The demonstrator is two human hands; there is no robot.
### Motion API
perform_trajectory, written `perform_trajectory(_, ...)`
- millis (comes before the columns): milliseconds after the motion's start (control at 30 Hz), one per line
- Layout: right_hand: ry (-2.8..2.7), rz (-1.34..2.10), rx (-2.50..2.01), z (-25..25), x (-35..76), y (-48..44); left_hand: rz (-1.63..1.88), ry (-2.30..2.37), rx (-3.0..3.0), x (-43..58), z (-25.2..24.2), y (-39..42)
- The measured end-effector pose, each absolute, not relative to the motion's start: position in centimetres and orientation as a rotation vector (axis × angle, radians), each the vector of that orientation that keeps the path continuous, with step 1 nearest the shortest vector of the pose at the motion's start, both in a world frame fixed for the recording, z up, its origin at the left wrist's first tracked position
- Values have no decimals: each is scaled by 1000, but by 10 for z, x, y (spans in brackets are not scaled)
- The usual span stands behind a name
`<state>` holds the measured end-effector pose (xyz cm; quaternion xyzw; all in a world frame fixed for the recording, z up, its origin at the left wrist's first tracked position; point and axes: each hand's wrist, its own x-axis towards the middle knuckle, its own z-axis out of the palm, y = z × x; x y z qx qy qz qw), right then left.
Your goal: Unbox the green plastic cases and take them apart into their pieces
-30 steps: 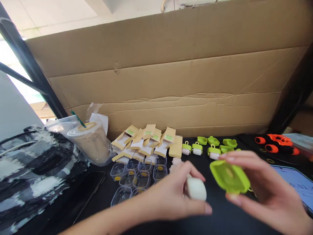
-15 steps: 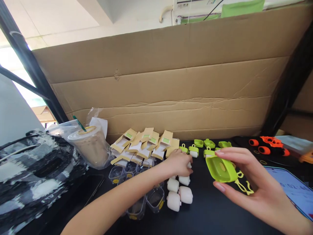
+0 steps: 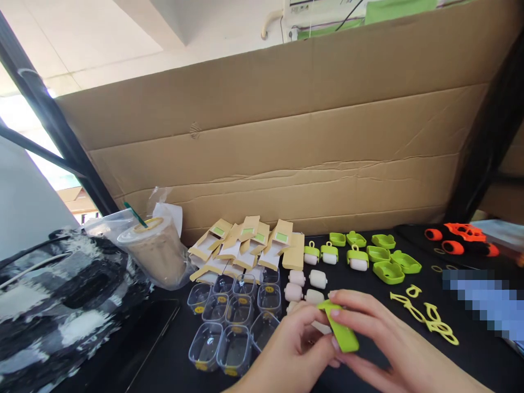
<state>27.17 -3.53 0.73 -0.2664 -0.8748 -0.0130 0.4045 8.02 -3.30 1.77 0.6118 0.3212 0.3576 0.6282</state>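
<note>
Both hands meet low in front of me around a green plastic holder [image 3: 343, 331]. My right hand [image 3: 370, 333] grips it with thumb and fingers. My left hand [image 3: 301, 338] is closed at its left side, on a white piece partly hidden by the fingers. White and pinkish rollers [image 3: 318, 279] lie just behind my left hand. Farther back stand green holders with white rollers in them [image 3: 357, 258]. Open green shells [image 3: 388, 272] lie at the back right, and yellow-green loop pieces [image 3: 440, 327] are right of my right hand.
Clear plastic cups [image 3: 234, 349] stand left of my hands, with folded cardboard pieces [image 3: 282, 238] behind them. A bagged drink [image 3: 158, 251] is at the left. An orange toy car [image 3: 464, 233] and a blurred screen [image 3: 487, 305] are at the right; a cardboard wall [image 3: 286, 147] rises behind.
My left hand has come back from the rollers toward me. My right hand has moved left with the green holder, which is now turned over, and the hands are together.
</note>
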Motion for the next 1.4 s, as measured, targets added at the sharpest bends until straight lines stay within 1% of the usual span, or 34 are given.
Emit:
perform_trajectory(100,-2278,-8,-649,11,271,-40,891,710,1252,77,6,-32)
perform_trajectory(200,-2250,153,-718,7,273,-39,899,709,1169,75,-2,-31)
perform_trajectory(367,-2154,308,-751,5,273,-38,918,752,1080,77,3,-38)
perform_trajectory(567,-2169,393,-664,13,271,-38,924,831,1268,75,9,-39)
perform_trajectory(867,-2054,568,-652,5,269,-37,916,810,1447,72,5,-40)
perform_trajectory(1000,-2063,440,-607,0,269,-37,949,811,1496,72,6,-39)
perform_trajectory(1200,-2267,-59,-713,7,271,-45,920,834,1633,74,6,-40)
perform_trajectory(1300,-2365,-142,-620,13,270,-44,917,810,1807,76,10,-40)
perform_trajectory(1400,-2289,-220,-626,16,277,-37,1020,774,1931,80,24,-31)
